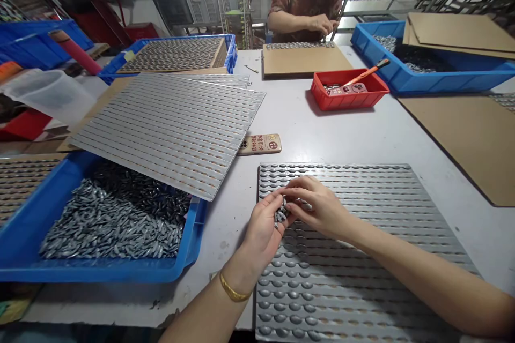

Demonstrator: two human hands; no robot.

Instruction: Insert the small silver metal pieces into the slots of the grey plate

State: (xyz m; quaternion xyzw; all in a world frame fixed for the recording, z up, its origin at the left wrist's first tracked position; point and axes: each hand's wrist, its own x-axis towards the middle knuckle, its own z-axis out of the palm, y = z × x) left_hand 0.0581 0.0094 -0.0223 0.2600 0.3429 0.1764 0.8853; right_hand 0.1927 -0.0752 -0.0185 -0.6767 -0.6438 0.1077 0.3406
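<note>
My left hand (263,222), with a gold bangle at the wrist, is cupped around a small heap of shiny grey oval metal pieces (280,215). Against its fingertips, my right hand (317,206) has its thumb and fingers drawn together; whatever lies between them is hidden. Both hands are over the left part of a grey slotted board (362,257). Similar oval pieces sit in rows along the board's far edge and in several columns down its left side. Elsewhere the visible slots hold no pieces.
At left, a blue bin (189,257) holds many loose grey pieces, with another slotted board (169,128) resting across it. A phone (263,143) lies beside that board. Further back are a red tray (354,101), a blue bin (442,83), brown boards (301,61) and a co-worker (298,16).
</note>
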